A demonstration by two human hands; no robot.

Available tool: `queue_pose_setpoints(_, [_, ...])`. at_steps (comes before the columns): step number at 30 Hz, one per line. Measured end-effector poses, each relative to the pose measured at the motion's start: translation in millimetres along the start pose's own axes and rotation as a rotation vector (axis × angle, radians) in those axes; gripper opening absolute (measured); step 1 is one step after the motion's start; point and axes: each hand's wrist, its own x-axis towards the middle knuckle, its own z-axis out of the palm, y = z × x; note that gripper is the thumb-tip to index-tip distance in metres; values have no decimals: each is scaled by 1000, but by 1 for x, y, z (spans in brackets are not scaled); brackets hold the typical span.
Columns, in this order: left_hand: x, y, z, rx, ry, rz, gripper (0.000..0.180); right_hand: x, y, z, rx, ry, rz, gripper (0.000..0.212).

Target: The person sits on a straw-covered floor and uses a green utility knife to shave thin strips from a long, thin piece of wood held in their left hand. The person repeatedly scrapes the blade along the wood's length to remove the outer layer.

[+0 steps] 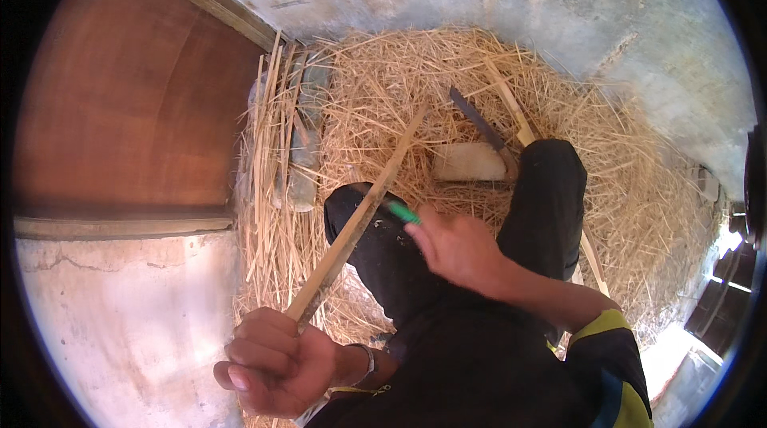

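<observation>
In hands (276, 358): wooden strip (335, 256); green-handled tool (404, 213)

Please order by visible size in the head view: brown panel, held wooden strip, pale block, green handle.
1. Brown panel
2. Held wooden strip
3. Pale block
4. Green handle, partly covered by the right hand

Carrier: thick bed of straw-coloured shavings (623, 156), ground beneath hidden | middle: pale block (470, 163) lying flat, long dark blade (479, 118) slanting down to its right end | right of blade: pale wooden strip (509, 97), lower part hidden | left edge: long thin strips (267, 140), loosely bunched, beside grey-green slabs (303, 187)
</observation>
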Motion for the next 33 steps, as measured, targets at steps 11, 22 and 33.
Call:
queue_pose_setpoints(11, [2,-2,0,-6,-26,3,30,23,35,21,-164,54,-21,26])
queue_pose_setpoints(22, [3,1,-5,-3,-33,-46,29,29,46,22,-158,-9,136,30])
queue_pose_setpoints(33, [3,0,1,-17,-187,-49,31,1,-18,-13,229,-88,-32,32])
